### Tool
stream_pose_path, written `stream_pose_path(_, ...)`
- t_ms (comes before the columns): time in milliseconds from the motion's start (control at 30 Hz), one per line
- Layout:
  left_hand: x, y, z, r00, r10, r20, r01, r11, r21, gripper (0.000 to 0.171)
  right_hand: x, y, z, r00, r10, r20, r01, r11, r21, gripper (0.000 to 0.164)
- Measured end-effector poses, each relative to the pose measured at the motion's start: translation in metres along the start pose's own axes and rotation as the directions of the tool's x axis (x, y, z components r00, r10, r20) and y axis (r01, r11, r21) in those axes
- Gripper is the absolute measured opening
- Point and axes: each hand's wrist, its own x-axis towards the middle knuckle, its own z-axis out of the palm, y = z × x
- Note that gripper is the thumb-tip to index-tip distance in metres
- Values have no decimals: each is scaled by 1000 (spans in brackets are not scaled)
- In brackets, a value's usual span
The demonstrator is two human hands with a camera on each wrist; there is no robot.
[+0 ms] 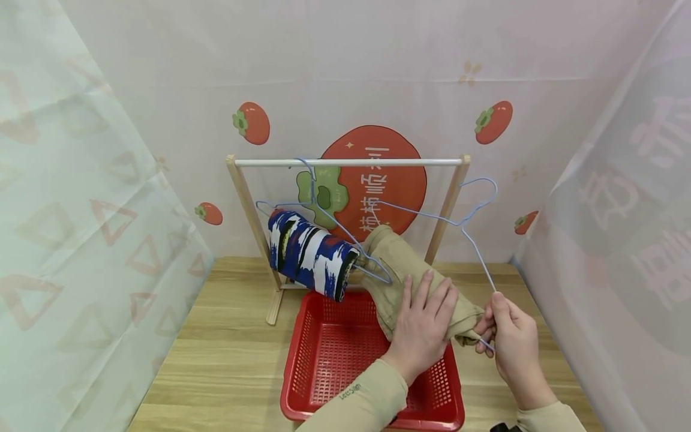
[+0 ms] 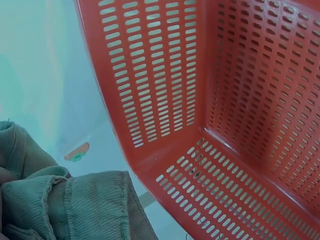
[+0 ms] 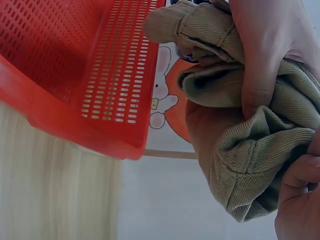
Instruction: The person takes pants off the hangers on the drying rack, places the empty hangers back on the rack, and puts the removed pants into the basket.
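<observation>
A blue wire hanger (image 1: 480, 255) is tilted in front of the rack's right side, its hook free of the rail. My right hand (image 1: 515, 342) grips its lower right corner, fingertips right at the garment's edge. Khaki trousers (image 1: 402, 258), bunched and folded, lie along the hanger's lower part. Across them rests my left hand (image 1: 423, 321), its fingers extended and spread. From the right wrist view, the left thumb (image 3: 257, 92) lies against the khaki folds, with my right fingers (image 3: 300, 177) at the lower edge. Part of the trousers shows at the left wrist view's lower left.
A wooden rack with a white rail (image 1: 351, 162) stands at the back. On it hangs another blue hanger (image 1: 313, 186) with a folded blue, white and black patterned garment (image 1: 310, 252). Below is a red perforated basket (image 1: 288, 372) on the wood-grain table (image 1: 216, 354). Printed cloth walls enclose it.
</observation>
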Motion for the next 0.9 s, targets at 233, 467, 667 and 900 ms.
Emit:
stream_pose_path(233, 0, -3, -4, 999, 15, 49, -14, 1000, -10, 90, -2, -1, 1, 1000, 9, -8, -9, 1000, 17, 49)
stream_pose_path(467, 0, -8, -8, 997, 43, 68, -41, 999, -28, 84, -3, 1, 2, 1000, 12, -24, -12, 1000, 2, 49)
stream_pose_path(667, -1, -14, -13, 991, 75, 107, -75, 997, -6, 84, -2, 5, 3, 996, 22, -83, -29, 996, -80, 53)
stream_pose_path(900, -6, -13, -24, 988, 25, 152, -27, 1000, 8, 85, -3, 5, 5, 993, 15, -114, -25, 996, -83, 54)
